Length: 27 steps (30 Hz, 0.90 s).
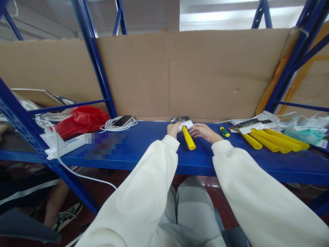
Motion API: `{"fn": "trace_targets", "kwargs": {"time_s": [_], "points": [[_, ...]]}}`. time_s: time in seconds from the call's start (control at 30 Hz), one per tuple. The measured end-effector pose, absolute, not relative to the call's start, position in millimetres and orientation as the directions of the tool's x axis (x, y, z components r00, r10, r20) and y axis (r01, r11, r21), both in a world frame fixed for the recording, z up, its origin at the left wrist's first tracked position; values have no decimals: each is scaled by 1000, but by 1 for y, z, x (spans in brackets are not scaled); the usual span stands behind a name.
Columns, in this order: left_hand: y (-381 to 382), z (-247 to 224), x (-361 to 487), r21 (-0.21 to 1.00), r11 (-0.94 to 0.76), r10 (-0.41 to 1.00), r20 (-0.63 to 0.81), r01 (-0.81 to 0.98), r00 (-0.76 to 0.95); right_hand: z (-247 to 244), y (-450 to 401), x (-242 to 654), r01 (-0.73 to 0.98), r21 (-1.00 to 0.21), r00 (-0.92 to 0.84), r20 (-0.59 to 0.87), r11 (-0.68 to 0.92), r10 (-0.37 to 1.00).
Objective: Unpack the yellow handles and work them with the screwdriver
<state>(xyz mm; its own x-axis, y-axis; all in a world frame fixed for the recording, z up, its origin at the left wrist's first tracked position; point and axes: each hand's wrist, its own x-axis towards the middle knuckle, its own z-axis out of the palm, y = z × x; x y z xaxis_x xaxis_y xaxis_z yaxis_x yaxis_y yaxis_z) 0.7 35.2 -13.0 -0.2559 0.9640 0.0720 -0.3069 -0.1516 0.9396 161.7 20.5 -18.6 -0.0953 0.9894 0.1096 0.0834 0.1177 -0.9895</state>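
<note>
While left hand (pixel 173 130) grips printed card (pixel 181 119), right hand (pixel 205 132) sits at other edge, hold unclear; yellow tube (pixel 189 138) between hands, over blue shelf (pixel 146 133). Handling seems unfinished: one tube here, further yellow tubes (pixel 267 141) grouped at right.

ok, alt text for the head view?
The left hand holds a black-and-white packet with a yellow tube above a blue shelf, the right hand by the packet's right edge. To the right lie a green-and-yellow tool and more yellow tubes; to the left, a phone on coiled white cable.
</note>
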Motion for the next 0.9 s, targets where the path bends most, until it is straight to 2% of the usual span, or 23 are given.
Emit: {"fn": "trace_targets", "kwargs": {"time_s": [0.17, 0.3, 0.47, 0.7, 0.9], "points": [[34, -9, 1, 901, -81, 960, -44, -426, -276, -16, 22, 160, 35, -992, -49, 118, 120, 992], [31, -3, -1, 859, -94, 932, -101, -503, -347, -15, 23, 162, 33, -992, -40, 123, 125, 992], [31, -1, -10, 863, -120, 906, -107, -490, -410, -14, 23, 165, 5, -981, -76, 194, 195, 978], [46, -11, -16, 919, -158, 873, -41, -362, -485, -16, 31, 169, -3, -966, 0, 259, 259, 966], [42, -10, -14, 884, -162, 892, -59, -440, -447, -18, 32, 166, -29, -949, -24, 316, 315, 948]]}}
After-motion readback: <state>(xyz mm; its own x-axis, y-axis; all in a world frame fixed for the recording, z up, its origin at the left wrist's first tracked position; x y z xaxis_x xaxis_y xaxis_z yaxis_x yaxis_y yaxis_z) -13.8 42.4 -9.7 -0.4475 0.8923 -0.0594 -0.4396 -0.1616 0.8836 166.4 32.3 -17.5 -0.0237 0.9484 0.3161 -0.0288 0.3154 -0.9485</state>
